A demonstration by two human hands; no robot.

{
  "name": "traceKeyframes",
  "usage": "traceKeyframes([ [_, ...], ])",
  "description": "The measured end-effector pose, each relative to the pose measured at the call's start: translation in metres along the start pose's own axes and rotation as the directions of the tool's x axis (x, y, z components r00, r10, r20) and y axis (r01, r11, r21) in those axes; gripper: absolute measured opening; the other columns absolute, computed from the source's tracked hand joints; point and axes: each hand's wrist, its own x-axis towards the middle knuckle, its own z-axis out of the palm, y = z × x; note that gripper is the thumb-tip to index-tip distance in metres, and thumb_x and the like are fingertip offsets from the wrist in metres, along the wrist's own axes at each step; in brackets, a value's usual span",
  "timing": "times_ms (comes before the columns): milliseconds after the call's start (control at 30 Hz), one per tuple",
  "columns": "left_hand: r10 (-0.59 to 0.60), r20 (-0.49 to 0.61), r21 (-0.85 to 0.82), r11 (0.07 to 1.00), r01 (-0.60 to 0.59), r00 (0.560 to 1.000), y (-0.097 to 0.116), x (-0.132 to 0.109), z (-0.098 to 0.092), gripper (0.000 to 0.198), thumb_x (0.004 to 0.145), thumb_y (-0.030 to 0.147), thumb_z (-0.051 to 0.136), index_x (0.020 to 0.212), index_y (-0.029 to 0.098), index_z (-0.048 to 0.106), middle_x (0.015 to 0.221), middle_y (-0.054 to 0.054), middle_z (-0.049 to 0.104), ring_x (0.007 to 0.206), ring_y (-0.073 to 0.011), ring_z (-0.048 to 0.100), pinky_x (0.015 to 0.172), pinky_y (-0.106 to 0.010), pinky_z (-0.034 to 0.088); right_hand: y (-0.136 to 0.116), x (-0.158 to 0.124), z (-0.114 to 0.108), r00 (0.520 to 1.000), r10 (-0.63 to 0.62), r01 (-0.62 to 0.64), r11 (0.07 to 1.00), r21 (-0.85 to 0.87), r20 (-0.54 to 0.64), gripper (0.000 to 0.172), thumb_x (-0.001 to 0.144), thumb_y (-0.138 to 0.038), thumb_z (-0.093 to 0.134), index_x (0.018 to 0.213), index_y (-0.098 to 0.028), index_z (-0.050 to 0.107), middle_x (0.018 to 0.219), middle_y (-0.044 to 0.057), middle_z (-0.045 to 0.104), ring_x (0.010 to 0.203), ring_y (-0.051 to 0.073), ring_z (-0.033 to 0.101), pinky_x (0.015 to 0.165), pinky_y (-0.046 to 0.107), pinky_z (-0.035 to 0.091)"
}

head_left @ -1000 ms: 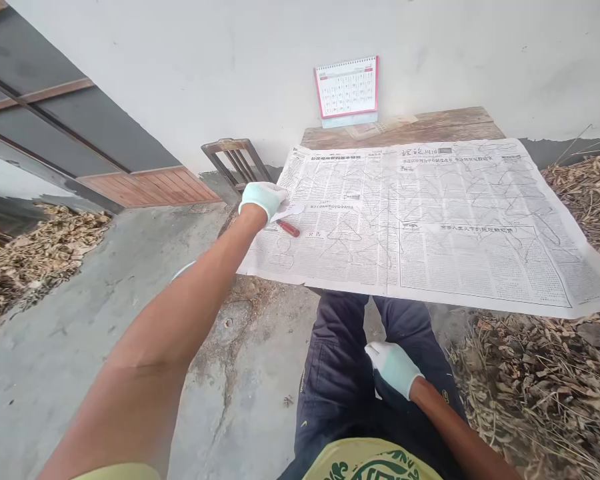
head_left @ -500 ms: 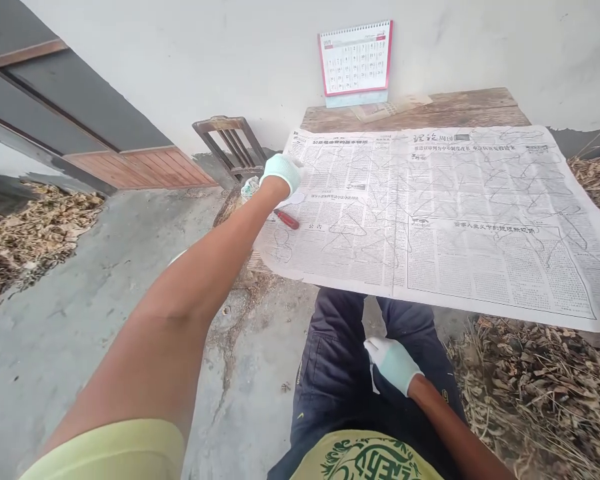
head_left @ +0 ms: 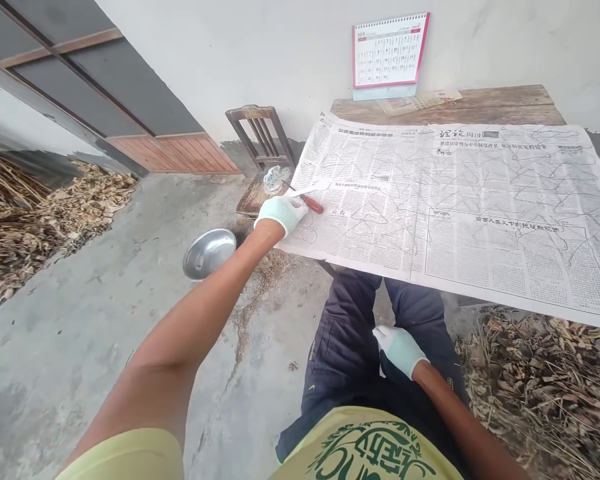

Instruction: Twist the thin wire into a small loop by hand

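Note:
My left hand (head_left: 280, 212), in a white glove, rests on the left edge of a big newspaper (head_left: 455, 200) spread over a wooden table (head_left: 480, 103). Its fingers lie on the paper and hold nothing. The fingertips are right beside a red-handled tool (head_left: 313, 203), whose pale blade points away from me. My right hand (head_left: 399, 350), also gloved, lies flat on my right thigh over dark trousers.
A metal bowl (head_left: 209, 253) sits on the concrete floor left of the table. A small wooden chair (head_left: 260, 133) with a crumpled clear wad (head_left: 276, 179) on its seat stands by the wall. A calendar (head_left: 390, 52) leans at the table's back. Dry straw (head_left: 40, 213) lies piled left and right.
My left hand has drawn back from beyond the tool's blade to the near side of its handle. The view swung left, and the metal bowl came into sight. The right hand stayed put.

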Motion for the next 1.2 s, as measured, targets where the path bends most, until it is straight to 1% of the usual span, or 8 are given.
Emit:
traceKeyframes([
  [133, -0.035, 0.003, 0.144, 0.989, 0.034, 0.999, -0.006, 0.004, 0.016, 0.019, 0.078, 0.033, 0.066, 0.068, 0.017, 0.069, 0.084, -0.015, 0.073, 0.098, -0.0350, 0.068, 0.091, -0.041, 0.048, -0.001, -0.001, 0.000, 0.999, 0.043, -0.041, 0.996, 0.083, -0.025, 0.027, 0.095, -0.018, 0.048, 0.104, -0.021, 0.073, 0.097, 0.014, 0.071, 0.090, 0.025, 0.068, 0.088, 0.035, 0.048],
  [367, -0.057, -0.053, -0.016, 0.998, 0.057, 0.997, -0.009, 0.001, 0.019, 0.007, 0.071, 0.021, 0.067, 0.065, 0.017, 0.065, 0.083, -0.017, 0.074, 0.108, -0.0383, 0.067, 0.096, -0.041, 0.046, -0.004, -0.002, -0.002, 0.995, 0.073, -0.067, 0.994, 0.090, -0.061, 0.027, 0.090, -0.021, 0.055, 0.101, -0.030, 0.077, 0.096, 0.014, 0.072, 0.090, 0.030, 0.068, 0.087, 0.038, 0.051],
  [467, -0.082, -0.048, -0.124, 0.989, 0.075, 0.995, -0.012, -0.010, 0.014, 0.014, 0.072, 0.023, 0.065, 0.058, 0.019, 0.062, 0.066, -0.013, 0.070, 0.090, -0.0344, 0.070, 0.084, -0.039, 0.049, -0.005, -0.002, -0.003, 0.995, 0.076, -0.070, 0.993, 0.095, -0.066, 0.027, 0.088, -0.019, 0.055, 0.099, -0.030, 0.077, 0.097, 0.013, 0.072, 0.092, 0.029, 0.068, 0.088, 0.037, 0.051],
  [600, -0.109, -0.011, -0.321, 0.942, 0.100, 0.994, -0.017, -0.030, 0.009, 0.017, 0.079, 0.030, 0.058, 0.068, 0.019, 0.065, 0.054, -0.007, 0.064, 0.058, -0.0218, 0.063, 0.059, -0.031, 0.048, -0.006, -0.002, -0.005, 0.995, 0.076, -0.068, 0.991, 0.114, -0.063, 0.025, 0.089, -0.018, 0.054, 0.097, -0.027, 0.077, 0.097, 0.013, 0.072, 0.093, 0.027, 0.068, 0.089, 0.035, 0.050],
  [700, -0.129, -0.004, -0.509, 0.854, 0.109, 0.992, -0.018, -0.045, 0.006, 0.018, 0.080, 0.034, 0.060, 0.072, 0.019, 0.062, 0.056, -0.005, 0.064, 0.048, -0.0151, 0.056, 0.051, -0.026, 0.043, -0.008, -0.002, -0.008, 0.995, 0.081, -0.072, 0.987, 0.141, -0.062, 0.025, 0.090, -0.019, 0.053, 0.096, -0.024, 0.076, 0.097, 0.012, 0.072, 0.092, 0.026, 0.067, 0.088, 0.035, 0.050],
  [833, -0.174, 0.033, -0.771, 0.623, 0.135, 0.984, -0.013, -0.065, 0.003, 0.026, 0.073, 0.041, 0.071, 0.074, 0.019, 0.058, 0.056, -0.002, 0.063, 0.046, -0.0131, 0.055, 0.047, -0.023, 0.039, -0.010, -0.005, -0.013, 0.992, 0.107, -0.090, 0.975, 0.204, -0.073, 0.027, 0.092, -0.021, 0.050, 0.096, -0.025, 0.076, 0.093, 0.012, 0.072, 0.091, 0.027, 0.068, 0.087, 0.036, 0.051],
  [1067, -0.076, 0.085, -0.876, 0.470, 0.110, 0.994, -0.003, -0.097, 0.007, 0.041, 0.066, 0.050, 0.082, 0.074, 0.017, 0.060, 0.064, -0.004, 0.067, 0.049, -0.0125, 0.057, 0.046, -0.024, 0.041, -0.012, -0.010, -0.020, 0.978, 0.189, -0.147, 0.920, 0.364, -0.083, 0.037, 0.100, -0.031, 0.039, 0.081, -0.024, 0.070, 0.073, 0.008, 0.069, 0.073, 0.022, 0.068, 0.077, 0.033, 0.053],
  [1200, 0.036, 0.123, -0.900, 0.425, 0.096, 0.992, 0.003, -0.118, 0.017, 0.041, 0.066, 0.052, 0.082, 0.069, 0.014, 0.065, 0.057, -0.005, 0.064, 0.047, -0.0124, 0.056, 0.045, -0.024, 0.043, -0.014, -0.012, -0.029, 0.952, 0.298, -0.181, 0.724, 0.666, -0.066, 0.044, 0.100, -0.041, 0.037, 0.072, -0.020, 0.064, 0.064, 0.001, 0.065, 0.059, 0.014, 0.061, 0.070, 0.026, 0.051],
])
